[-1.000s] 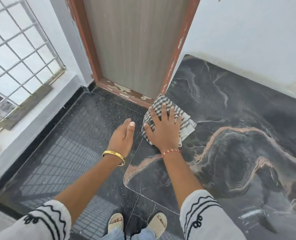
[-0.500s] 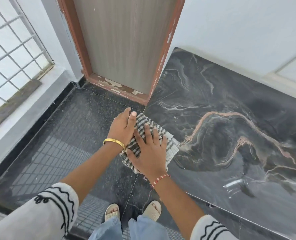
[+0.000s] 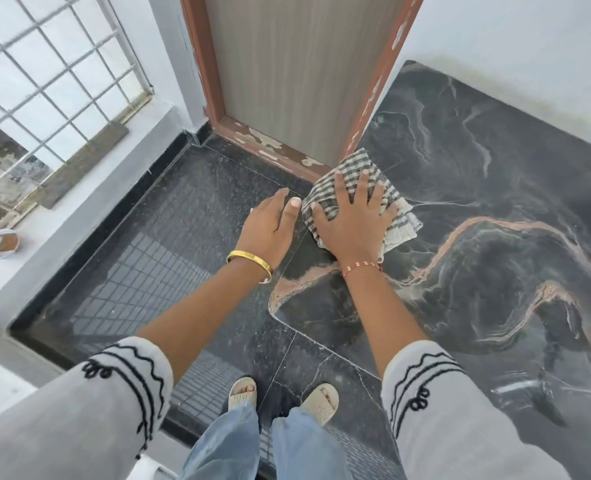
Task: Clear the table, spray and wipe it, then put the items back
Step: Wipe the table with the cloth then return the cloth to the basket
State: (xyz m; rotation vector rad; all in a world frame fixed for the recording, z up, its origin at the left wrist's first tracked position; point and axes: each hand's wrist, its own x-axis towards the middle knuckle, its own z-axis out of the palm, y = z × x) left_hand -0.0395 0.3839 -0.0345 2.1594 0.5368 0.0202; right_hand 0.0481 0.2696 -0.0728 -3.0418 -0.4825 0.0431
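Pressing a checked cloth flat under the spread fingers of the right hand, a person leans over a dark marble table veined in pink and white. The cloth lies bunched at the table's far left corner, just beside the foot of a worn door frame, with a pale fold sticking out to the right of the hand. That hand grasps nothing; its fingers lie straight on the fabric, a red thread band at the wrist. The left hand, fingers relaxed and held together, holds nothing and sits just off the table's left edge, its thumb close to the cloth; whether it touches the edge cannot be told. A gold bangle circles its wrist. Below are a dark speckled floor, two sandalled feet and blue jeans. A grilled window stands at left, with a small white bowl on its ledge.
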